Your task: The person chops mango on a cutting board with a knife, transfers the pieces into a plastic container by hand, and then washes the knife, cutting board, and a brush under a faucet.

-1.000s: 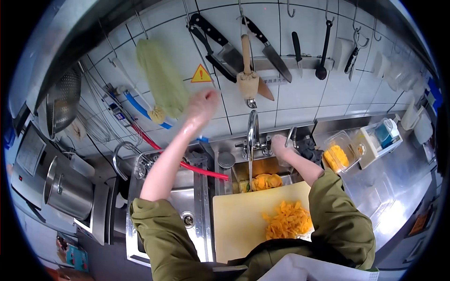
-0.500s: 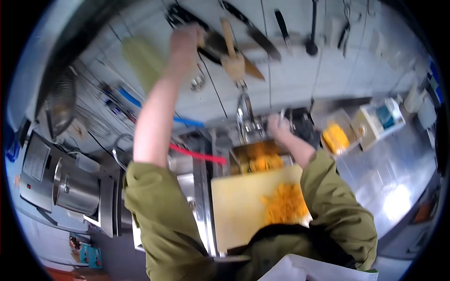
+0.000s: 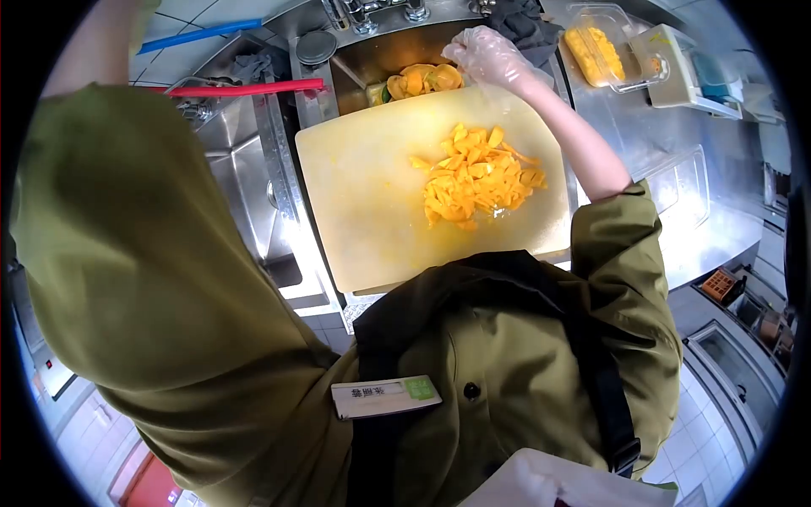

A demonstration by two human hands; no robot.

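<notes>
My left hand lies beyond the upper left edge; only its raised forearm (image 3: 89, 46) and the olive sleeve show. In a clear plastic glove, my right hand (image 3: 490, 55) is at the sink's right edge, just beyond the cutting board (image 3: 363, 194). Its fingers are bent and held together; whether anything is between them is hidden. A heap of chopped orange-yellow pieces (image 3: 481, 177), kind uncertain, lies on the board's right half. Behind the board, curved orange-yellow scraps (image 3: 422, 80) rest in the metal sink (image 3: 372, 59).
Dark cloth (image 3: 524, 29) lies behind my right hand. To the right stand a clear tub (image 3: 629, 55) with yellow food and a white box (image 3: 672, 68). A second sink basin (image 3: 245, 173) is on the left, with red tubing (image 3: 245, 87) and blue tubing (image 3: 198, 35) above it.
The view has tipped down from the knife wall to the board. My left hand, earlier raised by the hanging knives, has left view. My right hand has come from beside the faucet to the sink edge.
</notes>
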